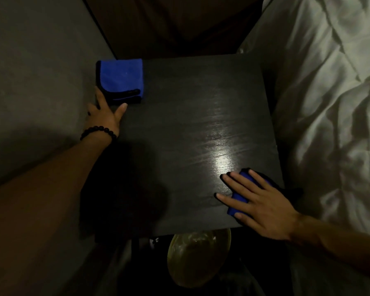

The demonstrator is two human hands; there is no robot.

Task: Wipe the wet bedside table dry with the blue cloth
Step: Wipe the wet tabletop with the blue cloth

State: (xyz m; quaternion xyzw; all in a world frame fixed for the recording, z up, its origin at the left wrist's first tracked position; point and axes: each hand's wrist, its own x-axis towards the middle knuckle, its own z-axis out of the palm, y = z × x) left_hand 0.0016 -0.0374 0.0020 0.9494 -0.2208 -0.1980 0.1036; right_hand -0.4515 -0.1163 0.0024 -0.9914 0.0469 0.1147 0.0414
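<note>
Head view: our right hand (pixel 263 205), fingers spread, presses bunched blue cloth (pixel 240 196) flat on near-right corner of dark wooden bedside table (pixel 179 135). Left hand (pixel 107 113), open, touches second folded blue cloth (pixel 121 79) at far-left corner. Wiping underway; sheen streak suggests wet patch. Next: sweep across it.

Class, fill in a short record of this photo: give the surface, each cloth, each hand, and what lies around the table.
surface: dark square wooden bedside table, shiny streaked patch near its right side
cloth 1: folded blue cloth with black trim, far left corner
cloth 2: bunched blue cloth, near right corner
left hand: at the table's left edge, fingertips touching cloth 1
right hand: pressed flat on cloth 2
wrist: black bead bracelet, left
right of table: white rumpled bedding
</note>
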